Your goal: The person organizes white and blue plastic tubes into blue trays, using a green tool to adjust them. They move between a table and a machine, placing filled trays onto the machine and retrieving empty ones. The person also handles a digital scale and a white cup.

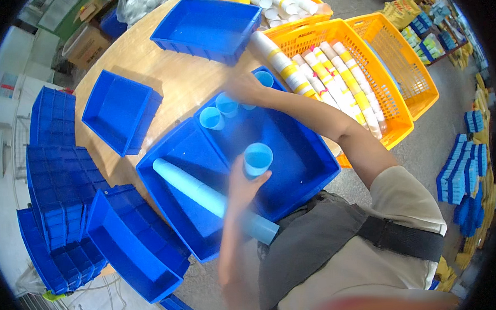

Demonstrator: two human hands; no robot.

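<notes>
My left hand (243, 184) is closed around a light blue cup (258, 160), its open mouth facing up, over the right-hand blue bin (301, 158). A long nested stack of light blue cups (194, 192) lies slantwise across the left-hand blue bin (178, 223), its near end passing beyond my left forearm. Beyond, my right hand (244, 89) is smeared by motion at the far edge of the bins, so its fingers cannot be read. Close to it stand several single cups, among them one cup (211, 119), another cup (227, 105) and a third (264, 79).
Two blue bins, one far (205, 25) and one left (119, 108), sit on the wooden table (136, 54). Stacked blue bins (64, 181) rise at the left. At right, a yellow crate (401, 127) holds wrapped cup stacks (333, 77), beside another yellow crate (424, 84).
</notes>
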